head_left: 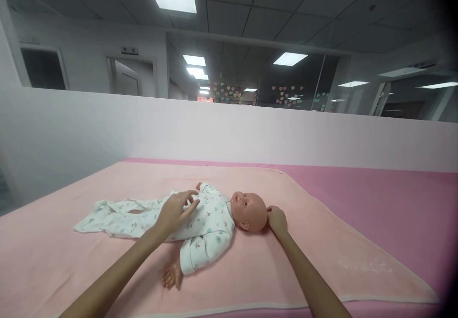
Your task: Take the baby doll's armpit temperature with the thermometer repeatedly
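A baby doll lies on its back on a peach blanket, its bald head to the right and its legs to the left. It wears a white printed sleepsuit. My left hand is over the doll's middle, fingers bent and apart, with nothing seen in them; whether it touches the cloth I cannot tell. Beside the crown of the head is my right hand, its fingers curled in close to the scalp. What those fingers hold, if anything, is hidden. One doll arm stretches toward me, its hand bare.
Under the blanket is a pink padded surface. A low white wall runs along the back, with glass above it bearing heart stickers. A doorway and lit ceiling panels are beyond.
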`<state>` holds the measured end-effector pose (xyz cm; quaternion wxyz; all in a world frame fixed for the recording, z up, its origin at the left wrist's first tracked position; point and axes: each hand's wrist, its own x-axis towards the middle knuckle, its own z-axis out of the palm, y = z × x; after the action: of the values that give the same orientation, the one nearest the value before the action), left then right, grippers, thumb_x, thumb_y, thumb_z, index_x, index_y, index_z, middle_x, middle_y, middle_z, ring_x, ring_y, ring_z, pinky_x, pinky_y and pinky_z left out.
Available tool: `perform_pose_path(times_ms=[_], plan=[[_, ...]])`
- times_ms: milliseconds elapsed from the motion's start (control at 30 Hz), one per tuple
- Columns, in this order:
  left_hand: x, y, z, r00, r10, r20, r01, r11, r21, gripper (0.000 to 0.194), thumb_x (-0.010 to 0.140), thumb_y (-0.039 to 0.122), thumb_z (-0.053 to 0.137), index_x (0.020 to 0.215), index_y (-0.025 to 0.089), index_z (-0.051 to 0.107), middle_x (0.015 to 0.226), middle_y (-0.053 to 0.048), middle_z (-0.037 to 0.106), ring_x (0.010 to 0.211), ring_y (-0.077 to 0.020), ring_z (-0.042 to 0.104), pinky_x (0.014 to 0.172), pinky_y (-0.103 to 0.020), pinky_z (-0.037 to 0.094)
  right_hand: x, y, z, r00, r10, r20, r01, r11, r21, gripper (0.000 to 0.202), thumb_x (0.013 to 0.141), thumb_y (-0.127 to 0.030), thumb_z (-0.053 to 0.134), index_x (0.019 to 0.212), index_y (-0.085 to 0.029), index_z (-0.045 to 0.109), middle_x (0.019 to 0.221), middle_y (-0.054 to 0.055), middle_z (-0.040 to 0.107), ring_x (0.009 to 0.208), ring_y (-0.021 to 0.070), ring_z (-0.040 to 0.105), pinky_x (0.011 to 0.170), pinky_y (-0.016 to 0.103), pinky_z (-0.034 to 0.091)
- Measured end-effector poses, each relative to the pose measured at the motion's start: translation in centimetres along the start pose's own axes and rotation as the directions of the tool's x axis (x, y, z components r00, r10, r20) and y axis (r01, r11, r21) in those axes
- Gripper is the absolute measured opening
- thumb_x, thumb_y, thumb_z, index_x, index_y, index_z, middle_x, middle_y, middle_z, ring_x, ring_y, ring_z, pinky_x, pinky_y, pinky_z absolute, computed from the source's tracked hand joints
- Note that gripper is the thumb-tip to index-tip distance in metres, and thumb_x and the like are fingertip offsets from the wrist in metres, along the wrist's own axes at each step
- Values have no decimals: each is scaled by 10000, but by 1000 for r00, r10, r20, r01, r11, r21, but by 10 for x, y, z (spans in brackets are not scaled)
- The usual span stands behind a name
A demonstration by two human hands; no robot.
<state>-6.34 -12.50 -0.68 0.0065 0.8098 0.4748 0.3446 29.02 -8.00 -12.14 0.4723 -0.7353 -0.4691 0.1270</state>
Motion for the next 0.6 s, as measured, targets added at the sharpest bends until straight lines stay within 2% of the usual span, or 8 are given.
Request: perform_pose_path(times_ms=[33, 167, 300, 367, 433, 533, 600], plan=[[10, -1, 5, 999, -16, -32, 15, 1000, -21, 388, 836, 497, 361, 1015, 239, 590, 810, -29, 652, 734, -196, 573, 705, -318, 413, 1, 0, -1, 1000, 12, -10, -12, 1000, 17, 87, 577, -204, 573, 490, -202, 573, 566, 35, 592, 600, 192, 547, 561, 275, 349], [32, -4, 26, 997, -66, -47, 57, 983, -175, 373, 842, 458, 343, 868, 220, 629, 783, -19, 661, 704, -176, 581, 640, -279, 407, 2, 0, -7, 993, 66, -98, -54, 992, 117, 132, 589, -224, 560, 459, -210, 545, 559, 40, 598, 635, 203, 568, 573, 278, 379], [51, 2, 31, 998, -23, -60, 7, 968, -253, 331, 820, 419, 393, 789, 202, 639, 789, -24, 668, 723, -174, 579, 671, -282, 417, 15, -17, -15, 967, 154, -201, -97, 959, 268, 134, 621, -265, 524, 523, -179, 553, 461, 12, 549, 554, 182, 565, 532, 263, 406], [63, 11, 25, 997, 1, -79, -23, 958, -287, 310, 811, 413, 419, 780, 200, 642, 792, -24, 669, 722, -172, 580, 673, -282, 423, 27, -40, -22, 957, 165, -238, -70, 930, 360, 159, 642, -293, 509, 604, -155, 578, 494, 12, 574, 509, 160, 550, 496, 252, 415], [74, 23, 15, 993, 7, -122, -51, 933, -357, 303, 814, 413, 431, 804, 199, 645, 799, -24, 669, 727, -166, 583, 672, -275, 431, 37, -73, -34, 956, 132, -260, -3, 896, 444, 208, 660, -314, 510, 702, -135, 605, 613, 37, 630, 510, 139, 546, 481, 245, 425], [85, 43, -2, 972, 21, -235, -127, 886, -446, 284, 822, 403, 450, 862, 198, 642, 853, -28, 663, 802, -160, 582, 745, -269, 434, 37, -132, -58, 967, -6, -253, 141, 841, 521, 247, 653, -348, 580, 767, -140, 647, 740, 51, 665, 586, 119, 555, 524, 227, 439], [87, 54, -11, 948, -4, -318, -160, 859, -486, 282, 818, 398, 472, 948, 201, 625, 892, -32, 648, 818, -153, 575, 759, -267, 437, 24, -167, -72, 964, -188, -187, 263, 757, 598, 265, 634, -366, 640, 760, -136, 671, 719, 54, 662, 582, 114, 542, 538, 237, 431]])
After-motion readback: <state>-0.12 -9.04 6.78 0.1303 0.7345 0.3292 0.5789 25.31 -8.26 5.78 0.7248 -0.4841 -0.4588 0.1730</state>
